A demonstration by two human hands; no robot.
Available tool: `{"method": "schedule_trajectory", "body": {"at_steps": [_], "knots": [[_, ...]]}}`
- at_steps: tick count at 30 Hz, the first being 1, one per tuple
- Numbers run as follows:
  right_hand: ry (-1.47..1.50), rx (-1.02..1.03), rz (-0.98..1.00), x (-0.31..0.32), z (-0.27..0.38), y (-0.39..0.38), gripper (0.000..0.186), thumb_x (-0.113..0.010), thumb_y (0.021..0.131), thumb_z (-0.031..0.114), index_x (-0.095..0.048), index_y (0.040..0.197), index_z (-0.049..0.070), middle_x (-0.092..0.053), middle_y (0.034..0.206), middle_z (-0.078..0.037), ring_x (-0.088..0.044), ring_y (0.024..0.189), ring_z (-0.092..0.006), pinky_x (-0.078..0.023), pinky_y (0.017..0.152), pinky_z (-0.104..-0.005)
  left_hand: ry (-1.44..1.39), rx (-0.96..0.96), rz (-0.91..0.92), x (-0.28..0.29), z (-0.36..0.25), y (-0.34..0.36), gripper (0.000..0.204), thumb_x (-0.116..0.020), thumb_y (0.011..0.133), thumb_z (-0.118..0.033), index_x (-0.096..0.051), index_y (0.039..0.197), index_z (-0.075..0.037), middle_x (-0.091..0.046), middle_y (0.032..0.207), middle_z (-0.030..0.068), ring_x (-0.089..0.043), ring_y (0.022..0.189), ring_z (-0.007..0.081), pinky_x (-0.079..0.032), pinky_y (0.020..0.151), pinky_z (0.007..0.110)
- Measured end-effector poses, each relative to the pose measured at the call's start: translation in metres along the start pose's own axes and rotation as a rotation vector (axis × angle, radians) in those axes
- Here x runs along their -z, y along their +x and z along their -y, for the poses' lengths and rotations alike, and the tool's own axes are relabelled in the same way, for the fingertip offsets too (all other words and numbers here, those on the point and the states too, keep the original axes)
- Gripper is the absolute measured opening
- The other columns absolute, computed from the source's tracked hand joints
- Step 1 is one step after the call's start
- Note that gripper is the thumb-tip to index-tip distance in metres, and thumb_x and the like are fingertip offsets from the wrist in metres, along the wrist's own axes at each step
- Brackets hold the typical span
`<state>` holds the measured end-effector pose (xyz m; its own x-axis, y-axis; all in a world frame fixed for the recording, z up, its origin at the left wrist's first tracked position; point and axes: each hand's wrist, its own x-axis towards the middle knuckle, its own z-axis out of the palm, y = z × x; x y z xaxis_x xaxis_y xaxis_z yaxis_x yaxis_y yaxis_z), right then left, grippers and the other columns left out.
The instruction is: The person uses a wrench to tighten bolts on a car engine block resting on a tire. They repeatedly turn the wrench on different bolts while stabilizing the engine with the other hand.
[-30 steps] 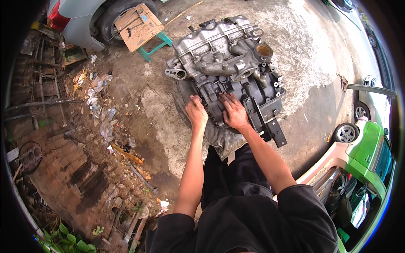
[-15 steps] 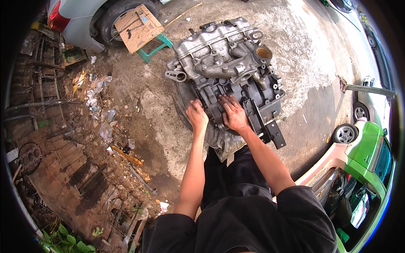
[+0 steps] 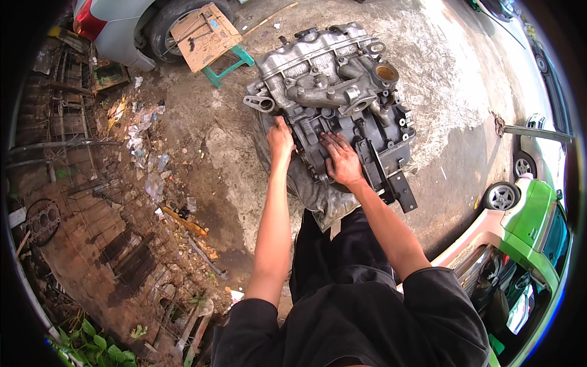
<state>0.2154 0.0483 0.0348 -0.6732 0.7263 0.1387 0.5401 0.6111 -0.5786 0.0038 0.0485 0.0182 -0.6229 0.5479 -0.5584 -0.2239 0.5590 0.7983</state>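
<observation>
A grey metal car engine (image 3: 318, 74) lies in front of me, its ribbed cover at the far side and an intake manifold (image 3: 333, 93) with a round brownish opening across the middle. My left hand (image 3: 281, 140) is curled against the engine's left edge, below a protruding metal eyelet (image 3: 259, 104). Whatever its fingers grip is hidden behind the hand. On the dark near face of the engine rests my right hand (image 3: 344, 161), palm down with fingers stretched out. A black metal bracket (image 3: 401, 191) sticks out just right of that hand. Beneath the engine's near side is a crumpled grey cover (image 3: 333, 208).
A green stool (image 3: 229, 67) with a wooden board (image 3: 205, 38) carrying tools stands far left, beside a parked car's wheel (image 3: 168, 37). Litter (image 3: 153, 183) and scrap cover the ground at left. A green car (image 3: 532, 223) is parked at right, near a post (image 3: 538, 131).
My left hand has moved farther away along the engine's left edge, toward the eyelet. My right hand stays flat on nearly the same spot. The view has shifted slightly.
</observation>
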Motion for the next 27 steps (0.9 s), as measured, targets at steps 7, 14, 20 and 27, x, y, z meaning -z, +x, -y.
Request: {"method": "schedule_trajectory", "body": {"at_steps": [7,14,20,27], "knots": [[-0.002,0.008,-0.011,-0.001,0.000,0.000,0.055,-0.061,0.077,0.006,-0.059,0.132,0.002,-0.055,0.147,-0.013,-0.047,0.140,-0.0320,-0.033,0.122,-0.0467,0.100,-0.199,-0.113,-0.005,0.003,-0.016,0.066,-0.043,0.106,-0.050,-0.055,0.078,0.008,-0.054,0.061,0.0164,-0.054,0.049,0.0297,-0.045,0.047,0.043],[0.004,0.006,-0.020,0.001,0.002,0.000,0.055,-0.062,0.076,0.005,-0.060,0.131,0.002,-0.055,0.147,-0.014,-0.048,0.139,-0.0325,-0.034,0.121,-0.0472,0.189,-0.957,-0.099,-0.013,0.067,-0.105,0.063,-0.028,0.108,-0.052,-0.048,0.080,0.000,-0.043,0.077,0.0177,-0.048,0.059,0.0366,-0.037,0.055,0.047],[0.010,0.017,-0.021,0.001,0.000,0.001,0.055,-0.062,0.076,0.005,-0.060,0.131,0.002,-0.056,0.146,-0.013,-0.048,0.139,-0.0323,-0.034,0.121,-0.0480,0.129,-0.932,-0.044,-0.015,0.091,-0.104,0.063,-0.031,0.106,-0.055,-0.047,0.082,0.000,-0.039,0.078,0.0164,-0.042,0.061,0.0349,-0.037,0.056,0.046],[0.008,0.030,-0.026,0.001,-0.001,0.001,0.056,-0.061,0.076,0.005,-0.060,0.131,0.002,-0.055,0.146,-0.013,-0.048,0.139,-0.0325,-0.034,0.121,-0.0481,0.177,-0.950,-0.038,-0.013,0.081,-0.104,0.061,-0.034,0.106,-0.055,-0.048,0.083,0.000,-0.040,0.078,0.0151,-0.044,0.060,0.0306,-0.036,0.055,0.044]]}}
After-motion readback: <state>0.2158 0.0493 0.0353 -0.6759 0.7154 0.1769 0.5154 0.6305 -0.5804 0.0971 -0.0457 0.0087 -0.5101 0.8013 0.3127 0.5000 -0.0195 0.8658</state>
